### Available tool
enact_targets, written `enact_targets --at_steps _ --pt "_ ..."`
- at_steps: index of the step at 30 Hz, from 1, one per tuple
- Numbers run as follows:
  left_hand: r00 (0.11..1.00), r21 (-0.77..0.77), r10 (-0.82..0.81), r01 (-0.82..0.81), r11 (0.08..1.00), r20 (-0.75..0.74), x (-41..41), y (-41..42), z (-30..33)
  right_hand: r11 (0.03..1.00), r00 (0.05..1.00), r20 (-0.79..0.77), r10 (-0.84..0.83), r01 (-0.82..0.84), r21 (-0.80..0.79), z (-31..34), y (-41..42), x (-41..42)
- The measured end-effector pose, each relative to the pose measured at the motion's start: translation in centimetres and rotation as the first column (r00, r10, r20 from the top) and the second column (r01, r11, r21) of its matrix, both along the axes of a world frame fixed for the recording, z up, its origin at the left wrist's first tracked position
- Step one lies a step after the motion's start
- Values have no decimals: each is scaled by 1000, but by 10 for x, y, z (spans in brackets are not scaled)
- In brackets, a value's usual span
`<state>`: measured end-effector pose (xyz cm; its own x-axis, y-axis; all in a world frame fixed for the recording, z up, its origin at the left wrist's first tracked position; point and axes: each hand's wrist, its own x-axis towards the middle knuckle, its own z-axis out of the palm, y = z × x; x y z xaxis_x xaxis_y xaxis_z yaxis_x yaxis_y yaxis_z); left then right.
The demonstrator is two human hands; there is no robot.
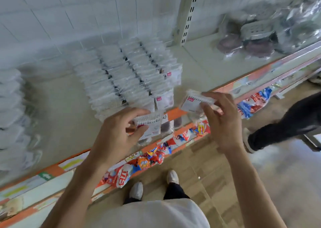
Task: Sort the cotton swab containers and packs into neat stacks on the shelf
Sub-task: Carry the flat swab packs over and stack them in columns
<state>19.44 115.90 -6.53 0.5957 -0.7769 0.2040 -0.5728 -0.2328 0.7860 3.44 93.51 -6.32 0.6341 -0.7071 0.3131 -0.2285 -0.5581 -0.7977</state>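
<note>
Rows of clear cotton swab packs (132, 74) stand in tight files on the pale shelf (57, 106), reaching from the back wall to the front edge. My left hand (118, 132) pinches one swab pack (150, 123) just in front of the nearest row. My right hand (220, 116) holds another swab pack (194, 102) with a white and red label, above the shelf's front edge to the right of the rows. The picture is blurred by motion.
More white packs (13, 109) pile up at the far left of the shelf. Dark round items in plastic (246, 40) lie at the back right, past a slotted upright (189, 13). Colourful bags (151, 158) fill the lower shelf. Another person's leg (284, 121) stands at the right.
</note>
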Motion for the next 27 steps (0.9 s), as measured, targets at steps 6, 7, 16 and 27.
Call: enact_targets --at_steps 6,7,16,27 --pt "971 -10 239 -238 971 19 -22 -35 8 978 979 11 206 -205 -37 -1 -105 79" --pt "966 -1 258 -258 966 28 -25 -40 9 972 973 -12 231 -231 -32 -5 -118 94" --pt "872 3 481 -482 876 -88 -59 -65 11 909 913 -29 407 -408 -83 -57 -141 145" --pt "818 14 563 -565 825 -117 -93 -97 0 850 853 -85 514 -520 -81 -63 -149 134"
